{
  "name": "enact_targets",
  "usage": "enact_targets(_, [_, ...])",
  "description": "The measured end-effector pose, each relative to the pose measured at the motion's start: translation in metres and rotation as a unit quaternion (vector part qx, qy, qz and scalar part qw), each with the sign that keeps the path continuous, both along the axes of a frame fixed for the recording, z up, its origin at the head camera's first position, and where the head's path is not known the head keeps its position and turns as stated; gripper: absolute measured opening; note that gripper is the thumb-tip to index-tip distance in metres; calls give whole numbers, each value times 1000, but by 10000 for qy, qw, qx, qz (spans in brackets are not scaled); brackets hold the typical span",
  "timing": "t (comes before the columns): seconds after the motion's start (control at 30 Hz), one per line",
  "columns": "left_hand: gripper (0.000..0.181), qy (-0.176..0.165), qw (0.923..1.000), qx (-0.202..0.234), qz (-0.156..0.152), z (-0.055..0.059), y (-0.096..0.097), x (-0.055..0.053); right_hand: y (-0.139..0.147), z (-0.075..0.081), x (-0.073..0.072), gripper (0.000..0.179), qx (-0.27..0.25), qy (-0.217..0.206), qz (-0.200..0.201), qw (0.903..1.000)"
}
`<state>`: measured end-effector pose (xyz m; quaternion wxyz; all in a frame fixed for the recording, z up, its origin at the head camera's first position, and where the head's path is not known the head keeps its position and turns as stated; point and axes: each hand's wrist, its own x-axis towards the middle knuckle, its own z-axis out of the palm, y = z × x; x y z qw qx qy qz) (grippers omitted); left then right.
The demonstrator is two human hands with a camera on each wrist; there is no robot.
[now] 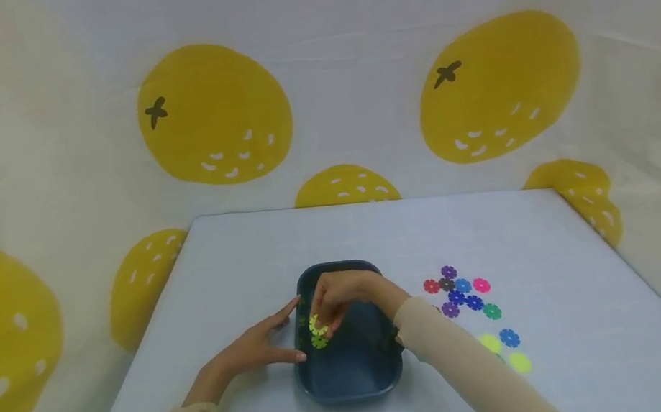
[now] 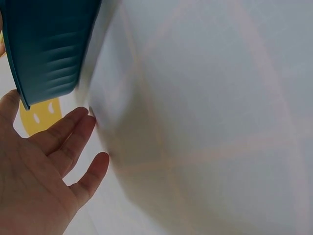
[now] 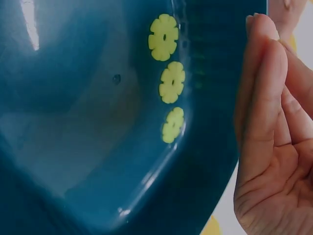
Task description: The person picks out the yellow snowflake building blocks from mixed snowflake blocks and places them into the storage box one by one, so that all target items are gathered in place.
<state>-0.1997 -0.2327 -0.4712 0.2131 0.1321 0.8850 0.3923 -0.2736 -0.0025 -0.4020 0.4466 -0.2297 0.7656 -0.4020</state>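
A dark blue tray [image 1: 358, 372] stands on the white table. My left hand [image 1: 255, 344] is at its left rim, index finger and thumb stretched out along it; in the left wrist view the other fingers spread beside the tray wall. My right hand [image 1: 337, 296] reaches down into the tray, fingers bent toward the left wall. Yellow flower-shaped discs [image 1: 319, 341] show right at its fingertips. The right wrist view has three such discs [image 3: 172, 82] lying in a row along the tray wall, next to the fingers [image 3: 264, 93]. I cannot tell whether the right fingertips pinch a disc.
To the right of the tray, several flower-shaped discs [image 1: 457, 297] in purple, red, blue, pink and green lie scattered. Yellow discs [image 1: 519, 362] and a blue one [image 1: 510, 338] lie nearer, beside my right sleeve. A white curtain [image 1: 343, 87] with yellow fruit prints hangs behind the table.
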Motion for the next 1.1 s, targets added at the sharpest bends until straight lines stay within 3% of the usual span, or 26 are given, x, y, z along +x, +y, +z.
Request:
enact_targets(0.3, [103,3,10000,-78,35,-1,2,0,-9,-20,3,15,300,-4,612,9977])
enact_targets(0.43, [104,41,10000,-58,54,0,2,2,-13,-26,8,10,540,27,525,9972])
enact_targets(0.77, [105,99,9999,-105,10,5,3,2,-20,-41,23,9,1140,650,169,9912])
enact_targets(0.97, [106,87,9998,-148,38,7,5,3,-25,-42,29,11,1403,903,-337,9854])
enact_targets(1.1, [106,33,9999,-129,59,8,4,6,-24,-33,33,14,1550,1401,-487,9767])
